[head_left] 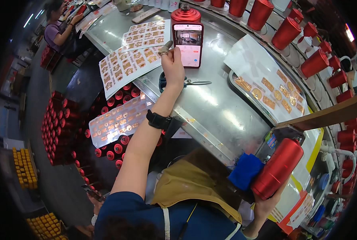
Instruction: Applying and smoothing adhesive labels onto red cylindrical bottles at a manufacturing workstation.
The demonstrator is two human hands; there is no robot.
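My left hand [173, 68], a dark cover on one finger, reaches up to the left edge of a phone [189, 50] with a lit screen. The phone stands upright before a red bottle [185, 14]. The fingers I can see are apart, with nothing visibly gripped. Scissors with dark handles [198, 83] lie partly behind the left wrist. At the lower right my right hand [265, 206] holds a tilted red bottle [280, 166] near its base. A blue cloth [245, 172] lies against that bottle.
Sheets of gold stickers [140, 60] overhang the left side of the metal table [210, 108]. Another sticker sheet [274, 86] rests on a tray at right. A wooden board [326, 114] juts out above the held bottle. Red bottles [286, 34] line a conveyor; many more [60, 128] stand below.
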